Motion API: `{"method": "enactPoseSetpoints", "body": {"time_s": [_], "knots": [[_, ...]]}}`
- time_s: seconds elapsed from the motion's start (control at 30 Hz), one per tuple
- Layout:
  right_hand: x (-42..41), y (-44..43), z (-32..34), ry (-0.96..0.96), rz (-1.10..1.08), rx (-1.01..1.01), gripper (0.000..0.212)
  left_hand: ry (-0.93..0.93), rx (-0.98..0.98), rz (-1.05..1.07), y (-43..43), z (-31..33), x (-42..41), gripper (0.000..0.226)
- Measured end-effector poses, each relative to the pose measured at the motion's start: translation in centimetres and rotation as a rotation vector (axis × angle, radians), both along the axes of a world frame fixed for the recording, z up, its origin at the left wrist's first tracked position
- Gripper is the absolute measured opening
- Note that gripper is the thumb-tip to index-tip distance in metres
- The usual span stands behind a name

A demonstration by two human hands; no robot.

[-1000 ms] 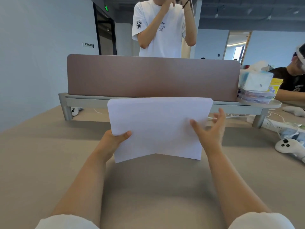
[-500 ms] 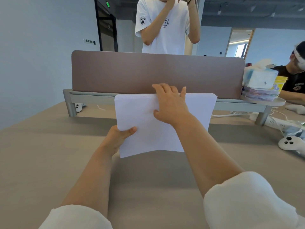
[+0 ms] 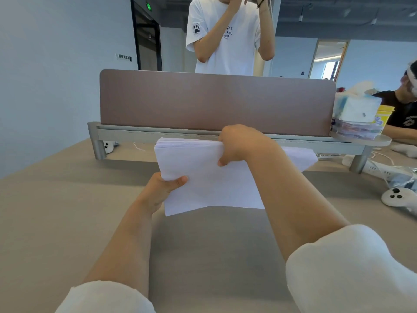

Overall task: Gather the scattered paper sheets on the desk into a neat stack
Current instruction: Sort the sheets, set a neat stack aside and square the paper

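Gripping stack (image 3: 203, 184) edges: left hand (image 3: 161, 190) side, right hand (image 3: 239, 143) top

I'm seeing plain white paper sheets (image 3: 214, 184), beige counter (image 3: 56, 211), mauve-brown divider (image 3: 216, 100), and a white tee (image 3: 237, 57) with a black paw print (image 3: 196, 29).

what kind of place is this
Most likely an open-plan office: a shared desk with a divider down the middle, a power strip at the right, and a green exit sign above the door.
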State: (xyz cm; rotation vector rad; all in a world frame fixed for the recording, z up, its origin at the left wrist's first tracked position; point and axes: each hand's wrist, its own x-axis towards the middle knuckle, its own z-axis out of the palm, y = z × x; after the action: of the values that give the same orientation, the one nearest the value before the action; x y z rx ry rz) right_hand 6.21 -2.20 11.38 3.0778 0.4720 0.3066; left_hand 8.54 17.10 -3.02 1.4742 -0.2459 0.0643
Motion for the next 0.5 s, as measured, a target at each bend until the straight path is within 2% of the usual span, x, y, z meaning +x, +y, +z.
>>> {"method": "enactPoseSetpoints", "body": {"time_s": [0.07,0.17,0.23,0.3,0.33,0.4,0.43,0.47,0.5], "knots": [[-0.4,0.0,-0.1,-0.015,0.008,0.004,0.030,-0.001,0.007,0.006,0.1,0.1,-0.1,0.066],[-0.7,-0.2,-0.2,-0.112,0.011,0.052,0.024,-0.008,0.064,0.085,-0.1,1.3,-0.5,0.023],[-0.9,-0.9,0.1,-0.148,0.022,0.148,0.020,-0.060,0.132,0.204,0.1,3.3,-1.0,0.013],[-1.1,-1.7,0.6,-0.144,0.043,0.310,0.019,-0.163,0.252,0.432,0.1,5.7,-1.4,0.024],[-1.1,-2.3,0.8,-0.141,0.056,0.403,0.017,-0.225,0.346,0.612,0.0,6.8,-1.6,0.036],[-1.1,-3.3,0.9,-0.132,0.081,0.633,0.016,-0.290,0.477,0.944,0.2,7.8,-1.6,0.081],[-1.2,-3.8,0.8,-0.115,0.094,0.784,0.016,-0.250,0.459,1.004,0.2,7.8,-1.6,0.101],[-1.2,-4.3,0.6,-0.084,0.108,0.951,0.015,-0.179,0.385,0.973,-0.1,7.8,-1.7,0.111],[-1.2,-4.9,0.3,-0.041,0.120,1.115,0.012,-0.125,0.254,0.870,-0.3,7.5,-1.4,0.109]]}}
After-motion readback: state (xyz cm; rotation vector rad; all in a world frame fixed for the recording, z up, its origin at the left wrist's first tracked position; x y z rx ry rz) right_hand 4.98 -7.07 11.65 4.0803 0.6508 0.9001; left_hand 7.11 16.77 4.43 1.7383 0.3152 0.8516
